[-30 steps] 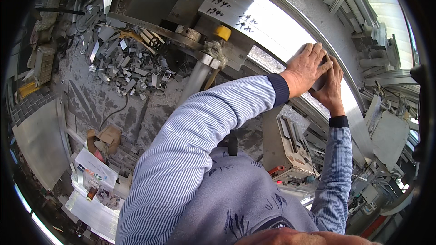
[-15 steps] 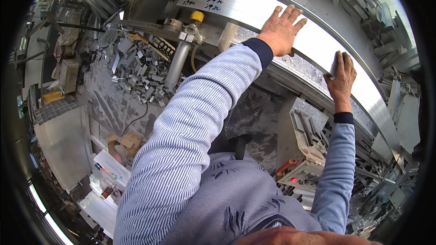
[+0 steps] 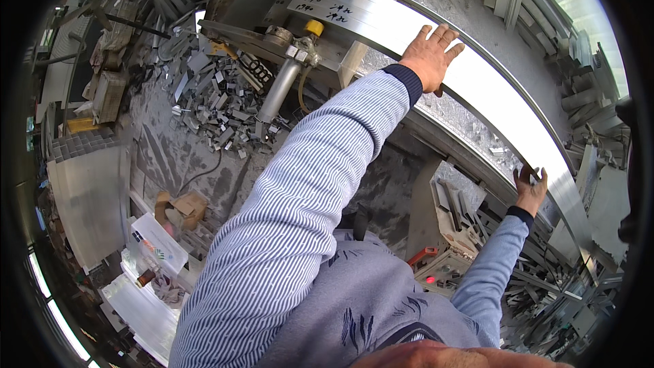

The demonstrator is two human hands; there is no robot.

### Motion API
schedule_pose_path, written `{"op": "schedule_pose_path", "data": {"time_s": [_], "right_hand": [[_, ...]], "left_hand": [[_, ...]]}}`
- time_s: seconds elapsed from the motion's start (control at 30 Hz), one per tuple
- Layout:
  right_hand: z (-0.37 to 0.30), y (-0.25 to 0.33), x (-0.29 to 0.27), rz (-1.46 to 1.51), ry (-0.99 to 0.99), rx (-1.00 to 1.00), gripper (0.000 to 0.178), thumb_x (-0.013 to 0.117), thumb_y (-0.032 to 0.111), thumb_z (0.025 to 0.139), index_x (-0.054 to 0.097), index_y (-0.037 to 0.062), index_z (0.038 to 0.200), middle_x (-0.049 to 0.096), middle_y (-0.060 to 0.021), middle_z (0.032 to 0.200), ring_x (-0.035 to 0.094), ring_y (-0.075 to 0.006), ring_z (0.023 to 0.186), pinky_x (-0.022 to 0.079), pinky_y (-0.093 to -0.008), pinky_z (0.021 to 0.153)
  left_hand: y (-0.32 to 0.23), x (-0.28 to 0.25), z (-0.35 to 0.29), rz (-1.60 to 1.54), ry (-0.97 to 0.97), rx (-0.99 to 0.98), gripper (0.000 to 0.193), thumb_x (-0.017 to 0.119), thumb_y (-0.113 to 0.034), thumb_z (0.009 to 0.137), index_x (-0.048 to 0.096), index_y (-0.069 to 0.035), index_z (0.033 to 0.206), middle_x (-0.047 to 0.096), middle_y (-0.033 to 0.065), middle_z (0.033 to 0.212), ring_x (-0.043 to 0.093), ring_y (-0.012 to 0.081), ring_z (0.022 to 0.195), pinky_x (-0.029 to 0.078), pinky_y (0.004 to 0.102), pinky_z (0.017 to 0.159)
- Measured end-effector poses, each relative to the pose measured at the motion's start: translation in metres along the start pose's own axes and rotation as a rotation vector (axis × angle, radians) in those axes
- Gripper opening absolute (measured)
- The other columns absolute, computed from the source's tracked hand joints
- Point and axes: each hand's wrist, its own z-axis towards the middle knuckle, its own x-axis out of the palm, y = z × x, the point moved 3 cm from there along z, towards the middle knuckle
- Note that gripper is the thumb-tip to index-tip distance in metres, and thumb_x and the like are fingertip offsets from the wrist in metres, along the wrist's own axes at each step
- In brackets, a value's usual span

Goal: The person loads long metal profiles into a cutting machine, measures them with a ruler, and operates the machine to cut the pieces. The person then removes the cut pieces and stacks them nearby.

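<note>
A long, flat silver aluminium profile (image 3: 501, 92) runs from the top middle down to the right, with dark handwritten marks near its far left end. My left hand (image 3: 430, 58) lies on it with fingers spread, the thumb at the near edge. Further along to the right, my right hand (image 3: 531, 192) is at the profile's near edge, its fingers apart. Whether the right fingertips press on the metal is hard to tell. Beside the left end stands a machine part with a yellow cap (image 3: 314, 27) and a silver cylinder (image 3: 279, 90).
Metal offcuts (image 3: 218, 102) lie heaped on the floor at the left. A control box with a red button (image 3: 430, 279) stands in front of the bench, right of my body. Stacked profiles (image 3: 88, 197) stand at the left, and more scrap lies at the lower right (image 3: 552, 300).
My right hand has slid along the profile toward its right end, away from the left hand. My left hand stays on the profile. The whole view has shifted slightly.
</note>
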Motion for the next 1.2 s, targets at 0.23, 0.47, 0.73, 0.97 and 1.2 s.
{"op": "schedule_pose_path", "data": {"time_s": [0.23, 0.47, 0.73, 0.97, 1.2], "right_hand": [[0.026, -0.010, 0.019, -0.096, 0.012, -0.317, 0.036, 0.069, 0.024, 0.107, 0.070, 0.0015, 0.134, 0.070, -0.0128, 0.138, 0.066, -0.0257, 0.125, 0.055, -0.0433, 0.111], [0.028, -0.016, 0.013, -0.060, 0.151, -0.301, 0.039, 0.077, 0.027, 0.103, 0.070, 0.0014, 0.133, 0.074, -0.0069, 0.129, 0.068, -0.0245, 0.115, 0.055, -0.0350, 0.099], [0.042, -0.004, 0.012, -0.202, 0.061, -0.360, 0.042, 0.067, 0.022, 0.107, 0.061, -0.0010, 0.142, 0.066, -0.0128, 0.141, 0.063, -0.0239, 0.125, 0.051, -0.0414, 0.109], [0.063, -0.005, -0.026, 0.031, 0.241, -0.093, 0.031, 0.072, 0.025, 0.104, 0.059, 0.0063, 0.125, 0.070, -0.0152, 0.114, 0.068, -0.0321, 0.108, 0.057, -0.0499, 0.097], [-0.054, -0.030, -0.118, -0.225, 0.268, -0.010, 0.033, 0.069, 0.021, 0.105, 0.058, 0.0083, 0.132, 0.067, -0.0164, 0.128, 0.066, -0.0300, 0.116, 0.058, -0.0470, 0.099]], "left_hand": [[0.003, -0.004, -0.001, -0.043, 0.013, 0.009, 0.118, 0.078, -0.067, 0.087, 0.013, -0.023, 0.175, 0.011, 0.0067, 0.181, 0.005, 0.0300, 0.168, 0.005, 0.0506, 0.135], [0.004, -0.001, -0.001, -0.059, -0.005, 0.016, 0.114, 0.077, -0.066, 0.088, 0.016, -0.023, 0.174, 0.013, 0.0072, 0.181, 0.007, 0.0303, 0.167, 0.006, 0.0506, 0.136], [0.005, 0.001, -0.002, -0.064, -0.060, 0.017, 0.113, 0.078, -0.069, 0.086, 0.022, -0.025, 0.173, 0.017, 0.0066, 0.180, 0.012, 0.0294, 0.167, 0.007, 0.0501, 0.136], [0.005, 0.004, -0.004, -0.013, -0.177, 0.024, 0.113, 0.076, -0.080, 0.080, 0.031, -0.028, 0.170, 0.029, 0.0071, 0.173, 0.022, 0.0282, 0.163, 0.013, 0.0480, 0.134], [0.003, 0.003, -0.003, 0.002, -0.191, 0.020, 0.113, 0.074, -0.084, 0.079, 0.033, -0.028, 0.169, 0.032, 0.0071, 0.172, 0.023, 0.0282, 0.162, 0.017, 0.0483, 0.134]]}}
